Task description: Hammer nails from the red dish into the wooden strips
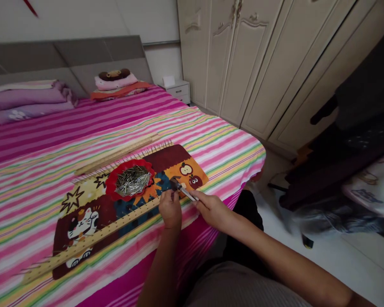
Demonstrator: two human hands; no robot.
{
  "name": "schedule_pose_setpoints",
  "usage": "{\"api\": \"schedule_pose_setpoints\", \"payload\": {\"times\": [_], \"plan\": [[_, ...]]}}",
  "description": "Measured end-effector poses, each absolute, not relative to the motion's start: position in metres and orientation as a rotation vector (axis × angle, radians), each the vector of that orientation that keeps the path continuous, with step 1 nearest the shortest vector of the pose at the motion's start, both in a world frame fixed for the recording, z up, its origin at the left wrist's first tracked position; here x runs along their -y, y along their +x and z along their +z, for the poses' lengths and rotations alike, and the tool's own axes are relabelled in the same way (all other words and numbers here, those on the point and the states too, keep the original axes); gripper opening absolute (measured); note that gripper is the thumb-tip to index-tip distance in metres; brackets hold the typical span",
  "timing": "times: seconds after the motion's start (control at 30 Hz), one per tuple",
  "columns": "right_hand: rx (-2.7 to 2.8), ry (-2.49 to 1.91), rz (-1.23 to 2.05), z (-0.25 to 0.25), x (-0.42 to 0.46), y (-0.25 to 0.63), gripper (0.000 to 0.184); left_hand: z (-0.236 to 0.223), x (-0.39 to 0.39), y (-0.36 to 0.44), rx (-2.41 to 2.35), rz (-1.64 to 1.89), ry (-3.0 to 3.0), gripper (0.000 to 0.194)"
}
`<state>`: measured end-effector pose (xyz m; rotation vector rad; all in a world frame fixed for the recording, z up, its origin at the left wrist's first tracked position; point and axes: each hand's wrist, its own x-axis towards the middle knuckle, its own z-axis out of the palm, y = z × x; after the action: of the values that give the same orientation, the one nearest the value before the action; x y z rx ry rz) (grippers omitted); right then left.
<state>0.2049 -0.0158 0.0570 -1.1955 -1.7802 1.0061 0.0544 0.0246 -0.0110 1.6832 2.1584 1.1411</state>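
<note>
Two hands: both bare, at work over the near edge of a bed (208,123).
Right hand (213,209): fingers clenched round the handle of a hammer (188,193), which slants up and leftward to its dark head.
Left hand (170,209): fingers bunched together just beside the hammer's head, at the front strip; whether they grasp anything small, I cannot tell.
Front strip (115,225): a long wooden piece lying aslant across the near side of the mat, dotted with small holes; its far end is partly hidden by the left hand. A few thin nails stick out at its other end.
Mat (168,157): laid on the striped sheet (240,147), printed with a white cat at one end and apples at the other, with the hammer's head near the apples.
Bowl (110,184): red, scalloped rim, standing on the mat, between the front strip and the rear strip.
Loose nails (133,181): a heap of silvery ones filling the bowl, pointing every way.
Rear strip (115,155): wooden, beyond the bowl, with a row of thin nails along its near side.
Head of bed: folded quilt (28,102) and a cushion stack (117,82) by the headboard (99,62).
Beyond: nightstand (179,90) and pale wardrobe (224,59).
</note>
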Motion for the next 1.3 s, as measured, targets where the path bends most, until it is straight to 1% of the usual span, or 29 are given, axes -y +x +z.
{"api": "schedule_pose_setpoints", "payload": {"times": [0.1,0.3,0.43,0.5,0.57,0.63,0.7,0.77,0.87,0.97,1.03,1.1,1.2,1.3], "plan": [[1.749,-1.196,1.056,0.058,0.021,0.207,0.039,-0.013,-0.026,0.054,-2.156,1.159,1.664,0.016],[1.47,-1.279,1.221,0.062,0.041,0.223,0.046,-0.011,-0.018,0.057,-2.075,1.268,1.584,0.015],[1.389,-1.338,1.294,0.056,0.052,0.238,0.05,0.017,-0.01,0.031,-2.094,1.324,1.644,0.019],[1.344,-1.369,1.324,0.052,0.056,0.244,0.054,0.038,-0.015,0.002,-2.244,1.285,1.661,0.021],[1.301,-1.399,1.336,0.049,0.059,0.249,0.057,0.055,-0.026,-0.033,-2.456,1.099,1.645,0.023],[1.283,-1.424,1.332,0.046,0.06,0.251,0.058,0.064,-0.042,-0.064,-2.605,0.818,1.623,0.026],[1.285,-1.436,1.325,0.043,0.061,0.253,0.059,0.065,-0.056,-0.086,-2.661,0.533,1.579,0.028],[1.296,-1.442,1.324,0.041,0.062,0.253,0.06,0.062,-0.065,-0.096,-2.699,0.329,1.527,0.028],[1.304,-1.456,1.326,0.04,0.063,0.252,0.06,0.056,-0.07,-0.093,-2.762,0.178,1.512,0.028],[1.282,-1.452,1.313,0.041,0.063,0.249,0.059,0.055,-0.067,-0.088,-2.786,0.141,1.546,0.028],[1.267,-1.437,1.298,0.04,0.063,0.247,0.058,0.058,-0.064,-0.09,-2.756,0.187,1.527,0.026],[1.265,-1.424,1.29,0.039,0.063,0.247,0.057,0.061,-0.061,-0.094,-2.691,0.32,1.479,0.023],[1.279,-1.406,1.305,0.037,0.063,0.248,0.055,0.065,-0.054,-0.099,-2.44,0.777,1.408,0.018],[1.275,-1.387,1.322,0.035,0.063,0.249,0.054,0.071,-0.043,-0.092,-1.979,1.237,1.214,0.028]]}}
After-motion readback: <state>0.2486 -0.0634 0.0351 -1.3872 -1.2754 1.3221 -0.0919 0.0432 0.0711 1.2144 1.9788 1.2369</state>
